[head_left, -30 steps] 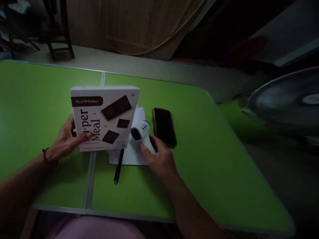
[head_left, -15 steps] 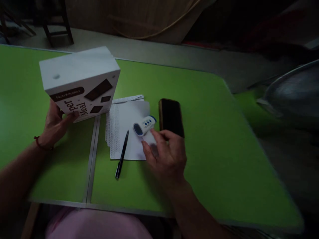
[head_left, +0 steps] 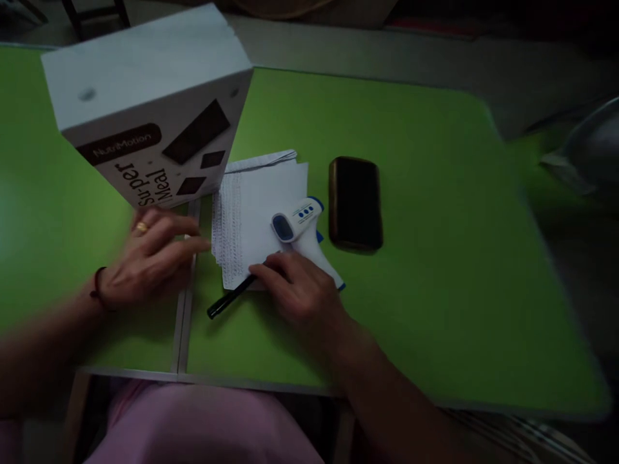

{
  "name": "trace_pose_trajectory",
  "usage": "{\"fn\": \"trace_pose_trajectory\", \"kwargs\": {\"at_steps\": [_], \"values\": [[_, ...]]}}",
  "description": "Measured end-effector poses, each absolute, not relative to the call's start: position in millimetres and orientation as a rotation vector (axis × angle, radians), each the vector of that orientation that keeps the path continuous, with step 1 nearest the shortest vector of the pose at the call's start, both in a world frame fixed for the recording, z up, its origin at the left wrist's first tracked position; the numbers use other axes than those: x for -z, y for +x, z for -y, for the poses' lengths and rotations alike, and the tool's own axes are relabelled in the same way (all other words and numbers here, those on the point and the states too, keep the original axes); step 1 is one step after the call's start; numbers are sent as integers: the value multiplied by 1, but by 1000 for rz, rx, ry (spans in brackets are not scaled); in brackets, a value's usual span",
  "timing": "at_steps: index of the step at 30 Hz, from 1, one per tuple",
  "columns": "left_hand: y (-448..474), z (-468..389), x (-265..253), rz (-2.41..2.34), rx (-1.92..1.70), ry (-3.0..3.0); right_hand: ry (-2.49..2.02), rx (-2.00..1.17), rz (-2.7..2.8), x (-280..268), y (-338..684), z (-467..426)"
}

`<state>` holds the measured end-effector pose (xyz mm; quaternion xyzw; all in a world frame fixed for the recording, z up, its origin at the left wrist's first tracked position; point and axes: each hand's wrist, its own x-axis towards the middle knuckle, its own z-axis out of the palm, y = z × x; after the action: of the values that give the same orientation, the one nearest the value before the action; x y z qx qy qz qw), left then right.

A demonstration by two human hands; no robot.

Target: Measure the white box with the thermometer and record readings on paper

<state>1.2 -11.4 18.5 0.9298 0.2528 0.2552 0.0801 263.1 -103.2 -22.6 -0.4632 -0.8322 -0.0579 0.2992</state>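
My right hand (head_left: 302,290) pinches one end of a black pen (head_left: 226,303), which slants across the lower edge of a stack of paper sheets (head_left: 264,193). Beyond that hand, a white and blue infrared thermometer (head_left: 300,219) lies on the sheets, its handle partly behind my fingers. My left hand (head_left: 152,261) is empty, fingers loosely stretched toward the left edge of the paper. Just past it, a large white NutriMotion box (head_left: 145,77) stands upright on the table. Handwriting fills the left margin of the stack, while the top sheet looks blank.
A dark phone in a brown case (head_left: 356,203) lies right of the paper. The green table (head_left: 459,258) has a metal seam (head_left: 184,322) running under my left hand's side. Chair legs (head_left: 99,13) show on the floor behind.
My left hand has let go of the box, now standing on the table, and moved right toward the paper. My right hand has left the thermometer and taken hold of the pen, turning it.
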Motion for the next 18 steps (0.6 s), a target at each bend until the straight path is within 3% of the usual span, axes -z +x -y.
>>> {"fn": "trace_pose_trajectory", "kwargs": {"at_steps": [5,10,18], "values": [[15,15,-9,-312,-438,2855,-1455,-425,1637,17,256,119],[15,17,-7,-276,-243,2798,-1435,-824,1453,19,247,129],[16,18,-7,-265,-204,2793,-1491,-691,1451,24,233,121]]}}
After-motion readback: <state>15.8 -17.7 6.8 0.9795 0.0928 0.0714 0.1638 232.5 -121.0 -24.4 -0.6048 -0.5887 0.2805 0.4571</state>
